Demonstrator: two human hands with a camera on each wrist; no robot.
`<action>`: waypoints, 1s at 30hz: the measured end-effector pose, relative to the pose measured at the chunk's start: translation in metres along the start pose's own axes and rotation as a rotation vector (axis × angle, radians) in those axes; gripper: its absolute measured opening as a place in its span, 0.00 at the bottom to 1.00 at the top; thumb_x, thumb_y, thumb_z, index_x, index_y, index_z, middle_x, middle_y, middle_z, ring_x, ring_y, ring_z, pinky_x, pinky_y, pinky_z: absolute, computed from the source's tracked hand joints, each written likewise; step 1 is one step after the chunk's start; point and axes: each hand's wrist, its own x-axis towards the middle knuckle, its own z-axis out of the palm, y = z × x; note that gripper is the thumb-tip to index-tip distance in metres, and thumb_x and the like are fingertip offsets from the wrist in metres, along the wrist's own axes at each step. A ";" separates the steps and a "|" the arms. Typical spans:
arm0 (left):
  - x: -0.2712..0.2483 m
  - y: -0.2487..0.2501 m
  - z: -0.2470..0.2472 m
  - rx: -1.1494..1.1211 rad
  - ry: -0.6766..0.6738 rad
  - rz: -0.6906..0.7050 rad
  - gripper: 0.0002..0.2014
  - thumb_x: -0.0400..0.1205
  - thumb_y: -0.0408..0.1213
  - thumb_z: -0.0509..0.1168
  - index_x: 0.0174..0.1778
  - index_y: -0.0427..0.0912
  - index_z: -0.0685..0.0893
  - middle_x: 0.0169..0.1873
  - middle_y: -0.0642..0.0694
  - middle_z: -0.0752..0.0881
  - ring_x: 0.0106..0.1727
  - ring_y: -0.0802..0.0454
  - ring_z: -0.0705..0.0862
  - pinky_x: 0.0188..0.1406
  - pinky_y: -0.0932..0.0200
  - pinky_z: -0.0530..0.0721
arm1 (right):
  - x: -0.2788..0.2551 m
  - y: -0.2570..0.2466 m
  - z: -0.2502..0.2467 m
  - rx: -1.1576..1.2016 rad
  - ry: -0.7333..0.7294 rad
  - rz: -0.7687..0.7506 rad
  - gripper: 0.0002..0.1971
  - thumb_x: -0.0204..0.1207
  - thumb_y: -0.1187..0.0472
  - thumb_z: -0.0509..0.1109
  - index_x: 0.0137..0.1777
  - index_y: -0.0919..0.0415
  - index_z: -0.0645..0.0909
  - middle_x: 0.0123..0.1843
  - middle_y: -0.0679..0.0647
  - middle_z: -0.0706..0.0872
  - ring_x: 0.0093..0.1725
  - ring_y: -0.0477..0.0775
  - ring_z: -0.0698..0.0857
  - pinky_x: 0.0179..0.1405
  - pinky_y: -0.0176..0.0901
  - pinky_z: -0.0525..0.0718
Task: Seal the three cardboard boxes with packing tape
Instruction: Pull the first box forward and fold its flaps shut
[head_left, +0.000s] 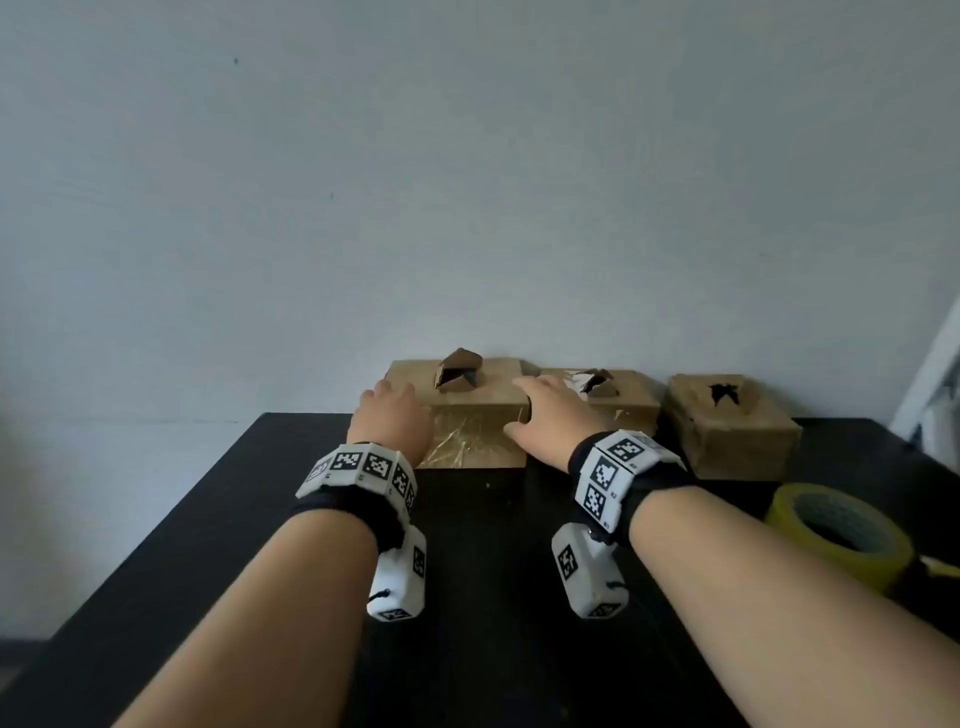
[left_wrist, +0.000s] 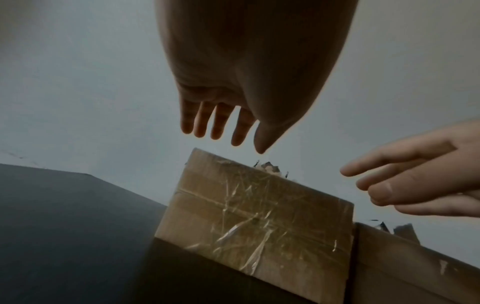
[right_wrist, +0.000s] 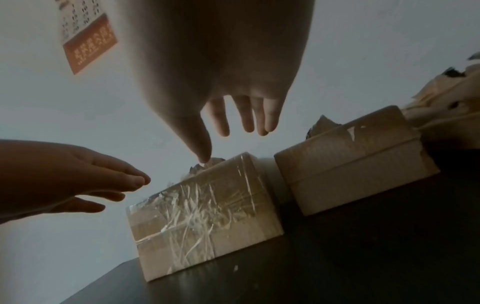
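Three brown cardboard boxes stand in a row against the wall. The left box (head_left: 470, 415) (left_wrist: 257, 222) (right_wrist: 205, 214) has old crinkled clear tape on its front and raised flaps on top. The middle box (head_left: 623, 397) (right_wrist: 355, 172) and the right box (head_left: 732, 431) have torn openings on top. My left hand (head_left: 389, 415) (left_wrist: 223, 123) hovers open over the left box's left end. My right hand (head_left: 545, 415) (right_wrist: 233, 123) reaches open over its right end, fingers straight. In the wrist views both hands sit just above the box, apart from it. A roll of yellow packing tape (head_left: 841, 530) lies at the right.
The black table (head_left: 467, 597) runs up to a pale wall behind the boxes. Its left edge slants away at the left. A calendar (right_wrist: 85, 39) hangs on the wall. Crumpled pale material (right_wrist: 446, 98) lies beyond the middle box.
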 end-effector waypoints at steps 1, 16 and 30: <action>0.002 -0.001 0.003 0.019 -0.022 -0.013 0.18 0.85 0.42 0.48 0.63 0.40 0.78 0.66 0.42 0.76 0.66 0.41 0.72 0.64 0.48 0.74 | 0.004 0.000 0.003 0.008 -0.023 0.010 0.31 0.83 0.53 0.67 0.85 0.55 0.63 0.84 0.56 0.64 0.78 0.58 0.73 0.72 0.49 0.74; -0.014 0.004 0.002 -0.112 -0.056 -0.114 0.15 0.86 0.34 0.51 0.64 0.36 0.78 0.67 0.37 0.72 0.67 0.36 0.72 0.63 0.45 0.76 | 0.005 -0.006 0.023 0.064 -0.033 0.112 0.27 0.84 0.54 0.66 0.81 0.60 0.68 0.73 0.62 0.78 0.70 0.62 0.80 0.66 0.51 0.80; -0.117 0.025 -0.022 -0.121 0.075 -0.087 0.14 0.84 0.35 0.51 0.61 0.41 0.78 0.61 0.41 0.74 0.59 0.42 0.75 0.57 0.47 0.80 | -0.094 0.004 -0.004 -0.017 0.105 0.180 0.16 0.88 0.48 0.56 0.64 0.59 0.75 0.58 0.60 0.83 0.51 0.62 0.84 0.47 0.51 0.81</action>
